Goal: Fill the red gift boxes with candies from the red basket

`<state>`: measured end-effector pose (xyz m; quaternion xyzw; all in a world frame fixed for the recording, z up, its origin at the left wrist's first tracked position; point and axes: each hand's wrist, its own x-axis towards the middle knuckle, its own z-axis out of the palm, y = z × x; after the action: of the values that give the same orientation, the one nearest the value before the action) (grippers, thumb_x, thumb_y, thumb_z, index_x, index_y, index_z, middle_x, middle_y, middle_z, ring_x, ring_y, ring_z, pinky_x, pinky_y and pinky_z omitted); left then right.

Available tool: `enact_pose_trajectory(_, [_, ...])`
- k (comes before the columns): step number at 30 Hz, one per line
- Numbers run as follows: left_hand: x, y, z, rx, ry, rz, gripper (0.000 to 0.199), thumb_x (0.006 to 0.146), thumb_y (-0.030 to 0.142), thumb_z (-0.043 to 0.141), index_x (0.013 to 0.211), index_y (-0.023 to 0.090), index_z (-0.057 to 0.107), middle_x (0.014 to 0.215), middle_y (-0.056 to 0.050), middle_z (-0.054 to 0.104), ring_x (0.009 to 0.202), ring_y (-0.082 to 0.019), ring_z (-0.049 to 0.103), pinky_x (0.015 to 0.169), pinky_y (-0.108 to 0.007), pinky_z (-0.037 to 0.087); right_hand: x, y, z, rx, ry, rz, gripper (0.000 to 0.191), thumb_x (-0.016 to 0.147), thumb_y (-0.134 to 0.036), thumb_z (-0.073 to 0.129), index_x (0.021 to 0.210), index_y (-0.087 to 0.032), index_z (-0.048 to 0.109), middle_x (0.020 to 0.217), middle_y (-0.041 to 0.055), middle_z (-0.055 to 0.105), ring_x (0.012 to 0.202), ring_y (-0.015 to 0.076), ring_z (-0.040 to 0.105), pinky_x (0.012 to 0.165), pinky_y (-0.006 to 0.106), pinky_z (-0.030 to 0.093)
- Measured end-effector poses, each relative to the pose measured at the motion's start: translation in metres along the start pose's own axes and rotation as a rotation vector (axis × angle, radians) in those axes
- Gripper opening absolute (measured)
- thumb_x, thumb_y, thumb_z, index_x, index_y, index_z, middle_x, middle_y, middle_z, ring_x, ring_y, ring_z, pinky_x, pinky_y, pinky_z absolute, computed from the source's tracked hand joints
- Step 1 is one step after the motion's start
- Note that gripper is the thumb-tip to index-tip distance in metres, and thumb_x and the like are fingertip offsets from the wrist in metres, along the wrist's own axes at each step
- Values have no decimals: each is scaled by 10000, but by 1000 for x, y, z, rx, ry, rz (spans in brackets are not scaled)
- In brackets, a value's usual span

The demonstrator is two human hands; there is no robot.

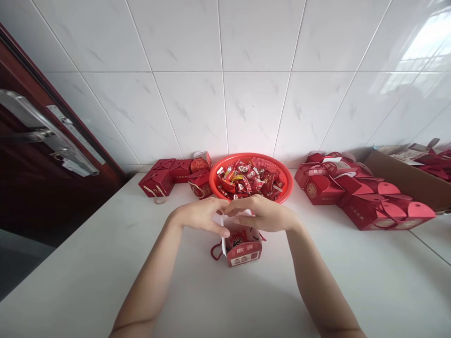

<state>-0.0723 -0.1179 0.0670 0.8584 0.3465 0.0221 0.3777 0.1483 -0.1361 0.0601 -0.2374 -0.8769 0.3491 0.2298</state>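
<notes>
Left hand [200, 215] and right hand [268, 213]: both loosely arched over one open red box [244, 254], grip not discernible; box upright on desk [123, 263], before red basket [290, 185] near back edge.

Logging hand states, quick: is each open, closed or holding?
Left hand: at the open red gift box, grip unclear.
Right hand: over that box, grip unclear.

Bare left forearm [150, 277] and bare right forearm [313, 272] slant in from the near side, wrists [176, 218] bent inward, left hand [202, 213] and right hand [264, 212] kinda overlapping, fingers [243, 203] loosely curved.
</notes>
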Motion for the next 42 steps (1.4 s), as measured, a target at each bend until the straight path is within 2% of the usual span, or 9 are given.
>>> enact_pose_trajectory(5, [0,-2,0,36,-13,-47,609,755,412,756,1328,278,602,1364,-29,617,1213,-252,564,996,-312,434,-17,-13,-17,60,117,-30,286,889,-103,566,1099,-228,714,1052,26,757,969,190,711,852,305,554])
enact_pose_trajectory(9, [1,-1,1,24,-6,-50,603,762,426,749,1334,293,610,1385,-21,606,1229,-267,559,982,-306,447,-30,-23,-24,29,107,46,235,919,-150,568,1111,-194,695,1002,50,752,917,181,702,799,296,551])
enact_pose_trajectory(16, [0,2,4,45,28,-7,620,770,389,736,1367,310,591,1364,-29,624,1233,-278,557,962,-320,459,-48,-16,12,-223,-57,223,168,926,-186,573,853,-201,722,730,9,688,589,128,572,569,248,429])
enact_pose_trajectory(21, [0,2,6,75,74,-23,595,765,437,718,1336,301,622,1254,-30,676,1125,-262,608,915,-305,464,-78,-13,42,-267,65,207,146,942,-313,608,1014,-244,714,912,49,656,734,159,614,664,275,498])
enact_pose_trajectory(24, [0,6,9,126,98,-71,568,795,440,682,1341,299,616,1221,-28,678,1121,-266,604,895,-300,459,-93,-11,59,-260,213,203,213,944,-299,601,1140,-269,680,1155,99,622,895,190,657,771,318,556])
enact_pose_trajectory(27, [1,13,15,184,109,-86,513,824,414,653,1327,325,621,1205,-14,678,1117,-270,604,868,-293,460,-97,-5,82,-318,393,126,278,933,-267,607,1210,-268,636,1357,131,540,1159,251,604,925,384,548])
enact_pose_trajectory(31, [3,18,21,214,145,-79,427,838,386,649,1262,334,650,1256,6,668,1165,-270,589,889,-296,458,-94,6,111,-412,535,32,410,931,-255,596,1337,-259,540,1434,156,495,1276,285,531,968,435,532])
enact_pose_trajectory(37, [-3,9,13,125,86,40,360,966,391,480,1257,278,661,1267,-7,689,1140,-211,626,952,-277,450,-88,12,126,-392,500,-6,658,936,-301,581,1527,-239,296,1427,147,541,1360,296,466,1086,506,439])
enact_pose_trajectory(42, [-6,1,7,180,76,-23,438,842,255,614,1280,260,638,1330,-14,652,1196,-229,596,982,-289,449,-86,15,128,-338,493,2,599,940,-295,584,1485,-239,342,1387,123,589,1346,275,489,1097,486,440])
